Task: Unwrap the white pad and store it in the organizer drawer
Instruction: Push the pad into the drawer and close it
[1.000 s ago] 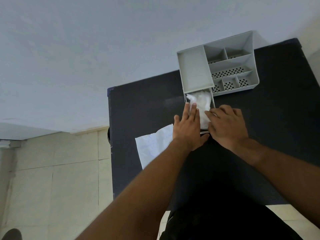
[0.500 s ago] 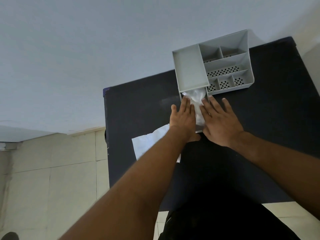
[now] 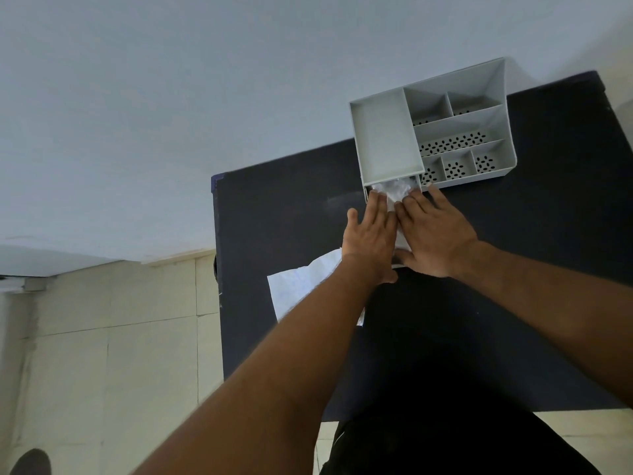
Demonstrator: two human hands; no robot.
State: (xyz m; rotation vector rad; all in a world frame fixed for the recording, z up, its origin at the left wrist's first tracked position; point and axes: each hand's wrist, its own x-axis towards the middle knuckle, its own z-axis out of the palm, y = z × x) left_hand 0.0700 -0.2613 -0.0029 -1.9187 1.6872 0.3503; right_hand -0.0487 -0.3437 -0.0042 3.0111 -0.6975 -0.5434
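Note:
A grey organizer (image 3: 387,135) with several compartments stands at the far side of the dark table (image 3: 281,200). Its drawer (image 3: 417,181) is pulled out towards me under the large left compartment. The white pad (image 3: 394,192) lies crumpled in the drawer, mostly hidden under my hands. My left hand (image 3: 371,236) lies flat with straight fingers on the pad's left part. My right hand (image 3: 433,231) lies flat beside it, fingers straight, over the drawer's right part and front. The white wrapper (image 3: 301,286) rests on the table under my left forearm.
A pale wall rises behind the table. Beige floor tiles (image 3: 113,337) lie to the left of the table edge. My dark-clothed body (image 3: 445,406) is at the table's near side.
Both hands have slid forward with the drawer towards the organizer. Less of the pad and drawer shows now. My right hand's fingers went from curled to straight.

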